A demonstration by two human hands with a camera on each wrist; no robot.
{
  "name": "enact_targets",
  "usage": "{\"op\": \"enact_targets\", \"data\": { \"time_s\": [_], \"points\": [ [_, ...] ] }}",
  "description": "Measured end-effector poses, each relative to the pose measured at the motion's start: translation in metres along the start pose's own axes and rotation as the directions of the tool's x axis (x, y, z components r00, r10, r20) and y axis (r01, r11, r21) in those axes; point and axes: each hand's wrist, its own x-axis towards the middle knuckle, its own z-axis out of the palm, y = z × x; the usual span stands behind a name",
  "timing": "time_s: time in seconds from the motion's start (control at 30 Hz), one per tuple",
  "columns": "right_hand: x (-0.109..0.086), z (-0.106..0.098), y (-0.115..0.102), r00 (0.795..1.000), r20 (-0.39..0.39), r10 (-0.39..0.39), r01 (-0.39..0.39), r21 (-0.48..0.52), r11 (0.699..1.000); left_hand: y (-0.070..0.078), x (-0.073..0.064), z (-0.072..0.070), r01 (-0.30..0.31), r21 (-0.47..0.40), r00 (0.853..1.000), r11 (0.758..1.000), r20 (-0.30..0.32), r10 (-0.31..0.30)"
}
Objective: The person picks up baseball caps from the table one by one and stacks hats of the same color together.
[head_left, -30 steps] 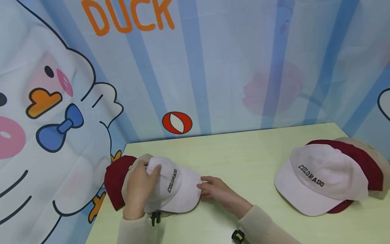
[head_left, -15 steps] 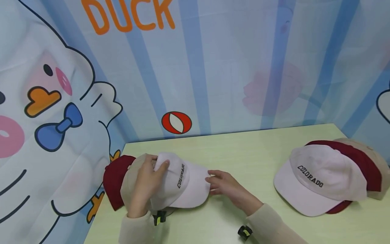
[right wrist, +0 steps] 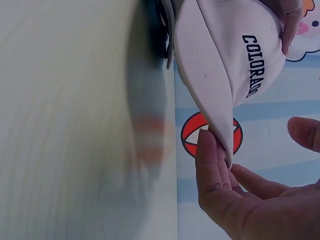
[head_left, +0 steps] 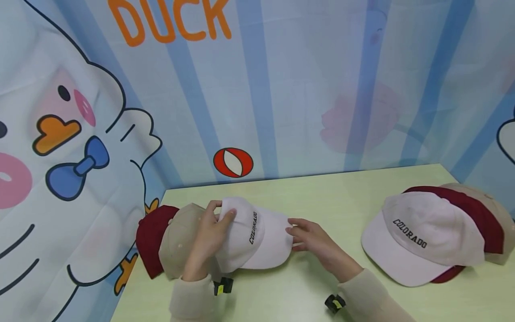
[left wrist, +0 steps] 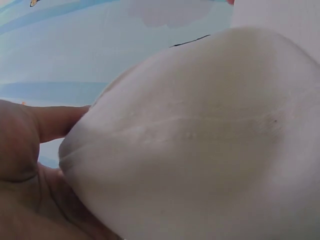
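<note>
A white baseball cap with COLORADO lettering is held between both hands, its brim pointing right. My left hand grips the back of its crown, thumb on the near side, and the white crown fills much of the left wrist view. At the brim's front edge is my right hand. The right wrist view shows that brim between the right fingers, with the thumb apart from it. Just left of the held cap, a beige cap overlaps a dark red cap on the table.
At the table's right, another white COLORADO cap lies over a dark red cap and a beige cap. The pale table meets a printed duck backdrop at its back and left sides.
Both hands have moved right with the white cap, away from the left caps. More of the beige cap shows now. The pile on the right has stayed put.
</note>
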Motion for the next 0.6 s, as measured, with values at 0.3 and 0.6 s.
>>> {"op": "enact_targets", "data": {
  "time_s": [0.3, 0.6],
  "points": [
    [0.000, -0.017, 0.001, 0.998, -0.058, 0.011, -0.012, -0.028, 1.000, 0.000, 0.007, 0.018, -0.023, -0.133, 0.999, 0.991, 0.024, 0.026],
    [0.000, -0.029, -0.004, 0.997, -0.076, 0.007, -0.012, -0.070, 0.997, 0.002, 0.011, 0.028, 0.017, -0.193, 0.999, 0.981, 0.048, -0.008]
  ]
}}
